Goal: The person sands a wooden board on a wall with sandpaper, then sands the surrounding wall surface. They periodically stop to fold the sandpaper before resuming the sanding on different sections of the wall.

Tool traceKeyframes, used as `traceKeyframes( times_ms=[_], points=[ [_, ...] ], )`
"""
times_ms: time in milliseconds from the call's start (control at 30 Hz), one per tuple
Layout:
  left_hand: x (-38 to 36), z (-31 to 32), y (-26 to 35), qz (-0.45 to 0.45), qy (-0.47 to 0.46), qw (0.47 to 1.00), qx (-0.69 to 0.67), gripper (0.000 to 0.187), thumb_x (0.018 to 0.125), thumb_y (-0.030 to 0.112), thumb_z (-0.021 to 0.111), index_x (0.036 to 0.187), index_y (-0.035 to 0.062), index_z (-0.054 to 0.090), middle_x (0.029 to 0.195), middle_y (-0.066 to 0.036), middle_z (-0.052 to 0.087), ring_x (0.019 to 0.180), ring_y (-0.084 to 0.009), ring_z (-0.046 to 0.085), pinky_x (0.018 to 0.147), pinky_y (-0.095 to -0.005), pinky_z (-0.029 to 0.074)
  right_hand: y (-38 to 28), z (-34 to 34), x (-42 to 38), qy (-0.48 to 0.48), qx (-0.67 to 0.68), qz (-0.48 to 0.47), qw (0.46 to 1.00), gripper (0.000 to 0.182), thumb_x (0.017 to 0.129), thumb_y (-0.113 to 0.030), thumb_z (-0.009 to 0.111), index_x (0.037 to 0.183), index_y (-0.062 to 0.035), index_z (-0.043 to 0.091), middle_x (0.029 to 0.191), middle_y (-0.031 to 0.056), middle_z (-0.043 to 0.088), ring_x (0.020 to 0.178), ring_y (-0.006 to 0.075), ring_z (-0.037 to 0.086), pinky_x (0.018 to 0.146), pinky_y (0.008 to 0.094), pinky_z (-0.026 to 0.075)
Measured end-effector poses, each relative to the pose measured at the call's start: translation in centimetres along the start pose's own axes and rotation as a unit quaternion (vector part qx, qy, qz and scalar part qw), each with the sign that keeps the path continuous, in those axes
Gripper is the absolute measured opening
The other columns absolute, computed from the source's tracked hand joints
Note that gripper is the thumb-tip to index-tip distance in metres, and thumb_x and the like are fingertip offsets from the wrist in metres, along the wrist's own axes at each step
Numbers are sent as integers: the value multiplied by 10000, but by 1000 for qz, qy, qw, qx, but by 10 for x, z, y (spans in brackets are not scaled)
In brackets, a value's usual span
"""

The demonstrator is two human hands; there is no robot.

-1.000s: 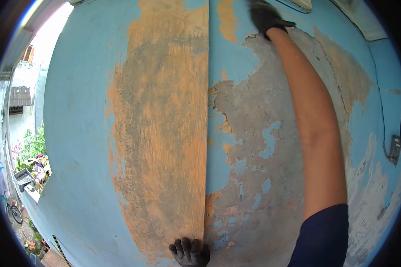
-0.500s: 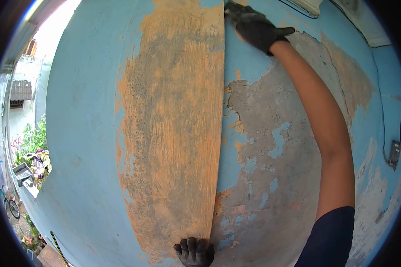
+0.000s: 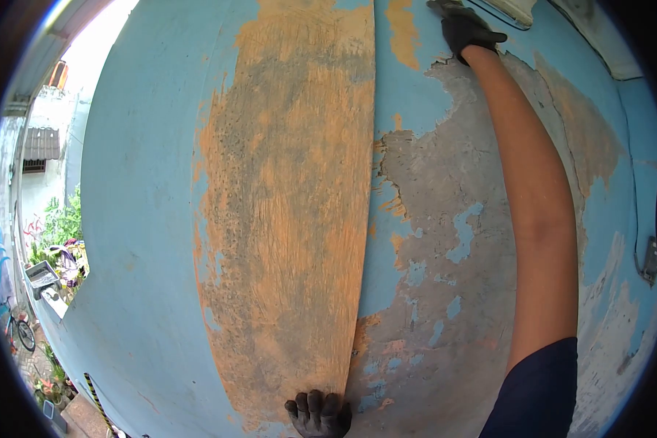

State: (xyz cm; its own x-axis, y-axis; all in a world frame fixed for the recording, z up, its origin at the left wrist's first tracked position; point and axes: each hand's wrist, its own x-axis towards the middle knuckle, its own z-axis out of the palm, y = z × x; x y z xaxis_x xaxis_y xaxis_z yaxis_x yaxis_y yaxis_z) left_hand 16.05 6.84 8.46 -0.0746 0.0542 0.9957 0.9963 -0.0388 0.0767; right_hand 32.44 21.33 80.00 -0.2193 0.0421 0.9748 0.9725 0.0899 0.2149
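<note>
My left hand (image 3: 319,415), in a dark glove, rests flat at the bottom of the wall's scraped strip (image 3: 292,219), its fingers slightly apart. That long strip shows bare orange and grey patches, with a straight edge on its right. High up at the right, my right hand (image 3: 471,31), also gloved, is against the blue painted wall (image 3: 409,95). Its fingers look closed round something greyish at the top edge of the view, too blurred to name. Just left of this hand is an orange bare patch (image 3: 403,33) in the blue paint.
Grey bare plaster (image 3: 460,168) with cracks and flaking paint spreads below my right arm. A cable runs down to a switch box (image 3: 649,261) at the far right. On the left, past the wall's edge, are plants (image 3: 62,219), a grey tray (image 3: 42,274) and a bicycle (image 3: 23,332).
My right hand has moved right and slightly up, away from the strip's straight edge, uncovering an orange patch in the blue paint. My left hand has stayed in place.
</note>
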Motion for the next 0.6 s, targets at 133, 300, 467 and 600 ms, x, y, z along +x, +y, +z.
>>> traceKeyframes(
  times_ms=[133, 300, 467, 600],
  points=[
    [6, 0, -2, 5, 13, 1000, 19, 350, 829, 202, 736, 1132, 94, 596, 1056, -199, 579, 904, -390, 557, 767, -515, 390, -19, 41, 36, 105, -10, -145, 984, 1430, 642, -955, 567, 1658, -20, 194, 1752, 149, 155, 1613, 284, 156, 1324, 421, 75],
    [-5, 3, -1, -1, -6, 1000, 2, 368, 812, 155, 732, 1146, 99, 588, 1094, -197, 585, 947, -398, 570, 792, -525, 399, -46, 17, 9, 54, -136, -74, 986, 1163, 790, -776, 505, 1628, -8, 261, 1647, 114, 268, 1476, 244, 277, 1196, 398, 207],
    [-10, 1, 0, 10, 6, 1000, 3, 401, 820, 148, 719, 1188, 98, 569, 1121, -208, 587, 963, -403, 572, 801, -530, 402, 9, 17, -12, 54, 0, -48, 997, 925, 910, -559, 489, 1602, 24, 296, 1508, 111, 427, 1301, 217, 445, 1038, 366, 367],
    [-5, 1, 0, 12, -1, 1000, 16, 456, 825, 185, 740, 1232, 83, 562, 1140, -226, 585, 984, -426, 571, 815, -555, 407, -13, 17, -83, 121, -141, -184, 965, 736, 1006, -385, 476, 1581, 49, 325, 1396, 109, 555, 1161, 195, 580, 912, 341, 496]
  ],
)
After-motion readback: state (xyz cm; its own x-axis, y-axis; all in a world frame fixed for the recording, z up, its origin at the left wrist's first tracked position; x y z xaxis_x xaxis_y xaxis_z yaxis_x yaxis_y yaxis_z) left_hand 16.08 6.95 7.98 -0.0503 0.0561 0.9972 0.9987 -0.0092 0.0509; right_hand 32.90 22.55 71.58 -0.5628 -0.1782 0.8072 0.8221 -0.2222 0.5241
